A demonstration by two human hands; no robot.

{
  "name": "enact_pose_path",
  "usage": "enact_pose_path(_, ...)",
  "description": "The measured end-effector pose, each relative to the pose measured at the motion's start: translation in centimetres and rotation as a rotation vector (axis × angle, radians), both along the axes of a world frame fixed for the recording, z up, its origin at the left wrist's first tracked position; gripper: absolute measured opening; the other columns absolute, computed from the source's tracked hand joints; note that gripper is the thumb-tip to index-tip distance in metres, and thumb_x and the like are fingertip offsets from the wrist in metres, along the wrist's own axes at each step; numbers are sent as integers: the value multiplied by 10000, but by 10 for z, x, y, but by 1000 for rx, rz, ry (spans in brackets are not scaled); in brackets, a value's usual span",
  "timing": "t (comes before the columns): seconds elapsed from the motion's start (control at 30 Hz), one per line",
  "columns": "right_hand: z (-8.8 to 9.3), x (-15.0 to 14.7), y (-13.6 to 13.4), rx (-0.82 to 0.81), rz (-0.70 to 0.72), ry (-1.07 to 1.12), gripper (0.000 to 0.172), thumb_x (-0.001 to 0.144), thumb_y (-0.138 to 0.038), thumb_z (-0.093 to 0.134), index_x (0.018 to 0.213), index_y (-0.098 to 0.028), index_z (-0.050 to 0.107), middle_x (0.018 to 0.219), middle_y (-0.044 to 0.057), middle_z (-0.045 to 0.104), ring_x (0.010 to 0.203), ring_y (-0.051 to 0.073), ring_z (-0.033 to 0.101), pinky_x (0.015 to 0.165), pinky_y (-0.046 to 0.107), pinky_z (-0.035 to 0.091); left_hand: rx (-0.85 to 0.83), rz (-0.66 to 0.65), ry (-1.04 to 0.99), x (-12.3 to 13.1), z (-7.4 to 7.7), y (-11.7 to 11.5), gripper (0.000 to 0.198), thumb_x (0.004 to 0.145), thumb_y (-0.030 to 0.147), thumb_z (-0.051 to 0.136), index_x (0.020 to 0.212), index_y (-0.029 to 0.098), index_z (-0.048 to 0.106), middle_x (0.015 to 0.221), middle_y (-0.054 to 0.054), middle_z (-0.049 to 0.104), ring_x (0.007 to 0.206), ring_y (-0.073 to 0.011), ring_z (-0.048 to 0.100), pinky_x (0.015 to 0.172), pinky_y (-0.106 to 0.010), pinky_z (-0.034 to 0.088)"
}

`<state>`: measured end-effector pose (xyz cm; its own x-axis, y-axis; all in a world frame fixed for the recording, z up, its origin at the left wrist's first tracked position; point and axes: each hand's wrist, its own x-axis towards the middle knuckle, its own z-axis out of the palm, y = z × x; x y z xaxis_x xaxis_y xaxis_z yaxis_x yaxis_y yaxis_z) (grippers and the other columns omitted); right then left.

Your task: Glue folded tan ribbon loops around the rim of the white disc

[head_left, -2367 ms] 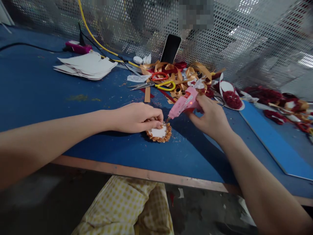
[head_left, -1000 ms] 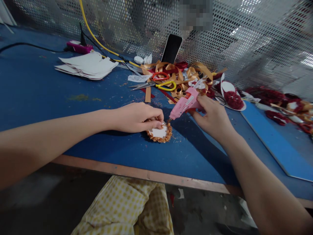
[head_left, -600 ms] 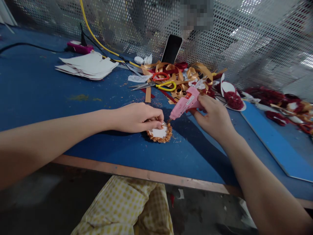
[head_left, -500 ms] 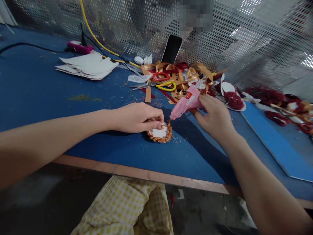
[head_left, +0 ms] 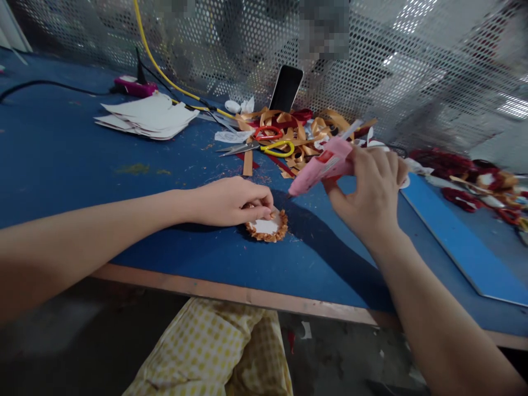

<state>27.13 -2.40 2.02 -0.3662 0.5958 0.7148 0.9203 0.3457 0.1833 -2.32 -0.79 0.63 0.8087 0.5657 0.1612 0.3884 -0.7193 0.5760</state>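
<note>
A small round rosette (head_left: 265, 226), a white disc edged with ruffled golden-brown ribbon, lies on the blue table near its front edge. My left hand (head_left: 241, 201) is closed in a pinch at the rosette's upper edge, with a bit of ribbon just showing at the fingertips. Up and to the right, my right hand (head_left: 367, 190) grips a pink hot glue gun (head_left: 319, 166). The gun's nozzle points down and left, apart from the rosette and above the tabletop. A clear glue stick sticks out of its back end.
Behind the hands lie scissors (head_left: 258, 147) with red and yellow handles, a heap of gold and dark red ribbon (head_left: 299, 135) and a propped phone (head_left: 286, 88). White card sheets (head_left: 146, 116) are stacked left. A blue board (head_left: 462, 242) lies right; perforated metal (head_left: 247, 49) bounds the back.
My right hand has lifted the glue gun up and right, drawing its nozzle off the rosette's edge. My left hand keeps its pinch on the rosette.
</note>
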Motion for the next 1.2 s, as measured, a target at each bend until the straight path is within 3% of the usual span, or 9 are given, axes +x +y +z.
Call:
enact_pose_path(0.13,-15,33,25,-124,-221,188,470,849,-350,700,1287,-214,603,1231,220,707,1188,444,636,981,638,456,-200,53,-115,3,-1,-1,235,962,387,653,983,172,745,923,-44,801,729,-123,675,653,-227,437)
enact_pose_path(0.3,-36,65,50,-278,-346,291,494,729,-462,777,1133,-208,648,1010,154,729,974,405,681,860,620,510,-454,142,-253,8,-3,-2,265,951,396,662,1004,151,750,815,-60,802,596,-109,607,560,-231,423)
enact_pose_path(0.37,-31,55,44,-170,-263,272,422,781,-472,769,1104,-220,671,1064,171,729,1027,399,663,897,621,501,-506,175,-293,10,-3,-3,284,938,409,677,1006,145,754,718,-46,764,546,-108,570,523,-235,396)
enact_pose_path(0.43,-19,30,28,-79,-52,243,251,897,-429,699,1084,-262,701,1090,143,736,1054,348,656,965,593,485,-550,198,-325,11,-4,-4,292,926,419,692,998,142,754,654,-27,721,527,-111,557,513,-238,388)
enact_pose_path(0.57,1,-26,-11,-109,293,191,132,949,-401,686,892,-314,767,897,67,748,991,304,659,970,551,498,-595,208,-345,13,-5,-5,282,914,427,705,971,152,734,613,5,672,518,-103,539,521,-235,381)
enact_pose_path(0.7,-1,-48,-26,-142,378,158,112,951,-389,710,895,-357,801,846,40,753,996,304,656,928,529,516,-590,184,-351,13,-5,-4,293,898,448,727,943,158,714,601,22,646,535,-101,540,541,-232,384)
enact_pose_path(1.0,-8,-45,-20,-102,478,99,57,949,-265,730,910,-291,762,874,39,735,1002,263,613,925,474,489,-546,165,-304,14,-5,-4,311,920,460,679,981,159,727,617,11,664,543,-114,555,549,-240,394)
enact_pose_path(1.1,-9,-39,-16,-116,492,69,38,969,-253,703,947,-255,735,928,55,724,1049,268,583,961,479,466,-342,234,-278,14,-6,-3,297,936,410,622,1076,174,737,760,-26,741,669,-158,648,656,-278,472)
enact_pose_path(1.2,-11,-29,-10,-193,451,-3,84,999,-245,657,998,-257,740,1012,76,715,1113,289,551,977,490,446,-6,304,-233,13,-9,-2,329,871,380,678,1128,182,728,1038,-73,780,993,-237,688,912,-354,499)
